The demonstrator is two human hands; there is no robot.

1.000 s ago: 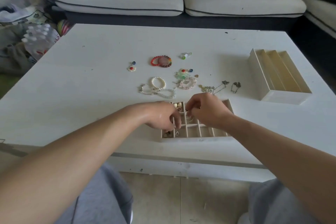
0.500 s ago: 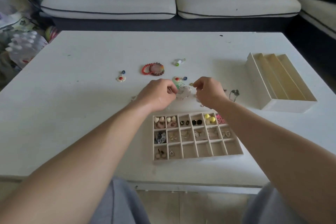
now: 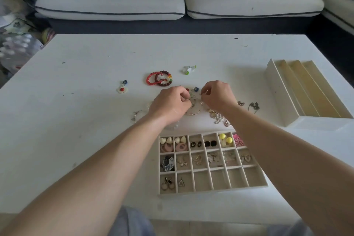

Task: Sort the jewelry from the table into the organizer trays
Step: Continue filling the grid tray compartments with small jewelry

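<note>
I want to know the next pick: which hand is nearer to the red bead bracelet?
Left. The left hand lies just below the red bead bracelet; the right hand is farther off to its right.

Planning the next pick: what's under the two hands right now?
Between the left hand and right hand a pale beaded bracelet shows on the table. Anything beneath the palms is covered.

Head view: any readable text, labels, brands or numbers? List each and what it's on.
None readable.
Grid tray: no markings.
Long-slot tray: no markings.
Table: only specks, no print.
Packaged bottles at left: too blurred to tell.
</note>
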